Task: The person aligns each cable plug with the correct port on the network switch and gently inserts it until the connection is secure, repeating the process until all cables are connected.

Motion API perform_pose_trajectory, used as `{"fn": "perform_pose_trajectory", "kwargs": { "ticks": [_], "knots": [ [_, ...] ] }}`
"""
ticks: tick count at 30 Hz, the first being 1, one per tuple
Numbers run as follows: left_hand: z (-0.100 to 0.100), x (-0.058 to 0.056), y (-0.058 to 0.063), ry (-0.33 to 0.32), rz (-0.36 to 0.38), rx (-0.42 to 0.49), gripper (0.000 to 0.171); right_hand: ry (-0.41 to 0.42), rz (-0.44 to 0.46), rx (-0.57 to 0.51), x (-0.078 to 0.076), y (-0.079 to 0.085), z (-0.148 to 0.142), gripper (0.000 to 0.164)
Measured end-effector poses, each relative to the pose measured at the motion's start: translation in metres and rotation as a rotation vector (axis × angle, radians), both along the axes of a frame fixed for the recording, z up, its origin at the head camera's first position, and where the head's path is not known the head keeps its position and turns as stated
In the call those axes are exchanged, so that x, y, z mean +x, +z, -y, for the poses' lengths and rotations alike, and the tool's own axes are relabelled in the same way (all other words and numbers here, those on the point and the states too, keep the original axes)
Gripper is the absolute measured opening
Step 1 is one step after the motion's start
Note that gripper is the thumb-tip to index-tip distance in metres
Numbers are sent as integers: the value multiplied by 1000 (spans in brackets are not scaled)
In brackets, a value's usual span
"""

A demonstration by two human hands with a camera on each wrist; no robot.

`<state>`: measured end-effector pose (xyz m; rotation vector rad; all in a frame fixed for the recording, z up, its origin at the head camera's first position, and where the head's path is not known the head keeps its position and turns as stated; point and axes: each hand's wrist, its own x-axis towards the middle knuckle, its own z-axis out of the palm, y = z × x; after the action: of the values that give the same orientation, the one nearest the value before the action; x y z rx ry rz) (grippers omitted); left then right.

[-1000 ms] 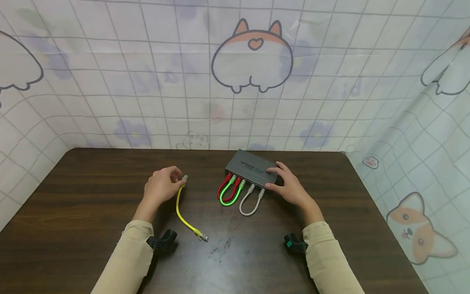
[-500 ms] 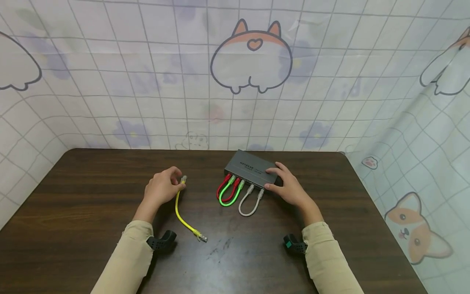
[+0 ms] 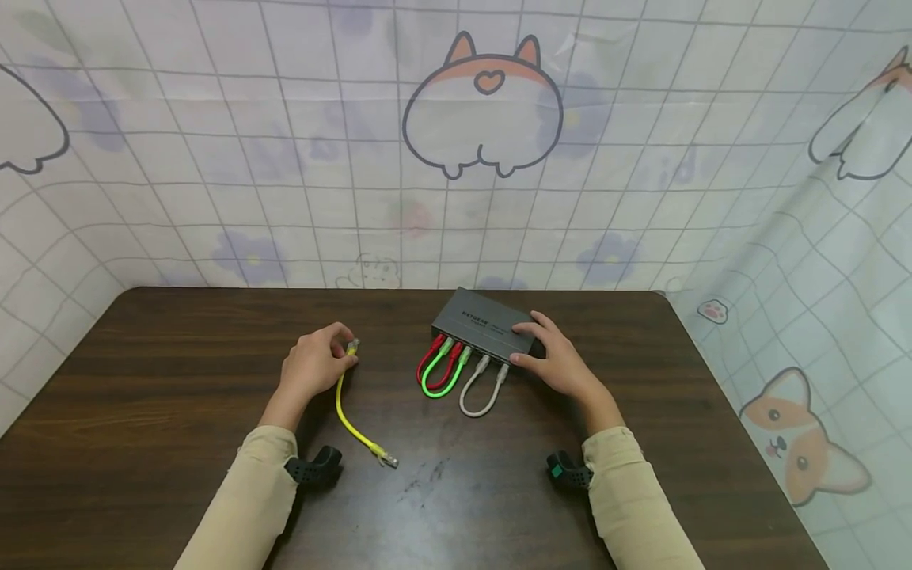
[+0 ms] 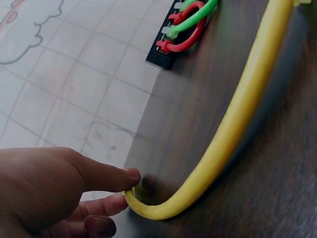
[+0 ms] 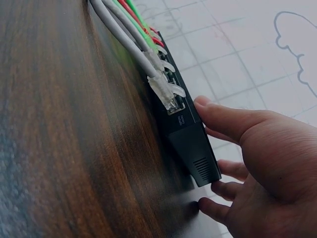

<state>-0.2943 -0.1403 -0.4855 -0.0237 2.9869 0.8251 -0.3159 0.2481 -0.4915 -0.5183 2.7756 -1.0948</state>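
My left hand (image 3: 313, 364) pinches a short yellow network cable (image 3: 347, 416) near one plug, between thumb and fingers. The cable's other plug (image 3: 388, 458) lies toward the front of the table. In the left wrist view the yellow cable (image 4: 237, 109) bends sharply at the fingertips. To the right is a dark grey NETGEAR network switch (image 3: 479, 321). My right hand (image 3: 559, 360) grips its right end, thumb at the front edge. Red cable (image 3: 420, 368), green cable (image 3: 440, 395) and white cable (image 3: 479, 415) loops are plugged into its front; the right wrist view shows a white cable's plug (image 5: 161, 89) in a port.
Everything stands on a dark wooden table (image 3: 178, 380). A patterned curtain (image 3: 342, 158) with cartoon dogs hangs behind it and along the sides. Dark smudges (image 3: 427, 479) mark the tabletop near the front. Each wrist wears a black strap (image 3: 317, 465).
The left thumb and fingertips shift slightly on the yellow cable, and its upper plug tilts a little. My right hand stays on the switch. The head view drifts slightly.
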Motion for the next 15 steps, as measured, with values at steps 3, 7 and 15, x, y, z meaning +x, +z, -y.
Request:
{"fn": "perform_pose_trajectory", "kwargs": {
  "ticks": [3, 7, 15],
  "knots": [
    [0, 0, 0, 1, -5, 2, 26, -3, 3, 0, -1, 0, 0, 52],
    [0, 0, 0, -5, -12, 5, 25, -12, 14, 1, -1, 0, 1, 52],
    [-2, 0, -1, -20, -22, 23, 23, -17, 18, 6, -2, -1, 1, 52]
  ]
}}
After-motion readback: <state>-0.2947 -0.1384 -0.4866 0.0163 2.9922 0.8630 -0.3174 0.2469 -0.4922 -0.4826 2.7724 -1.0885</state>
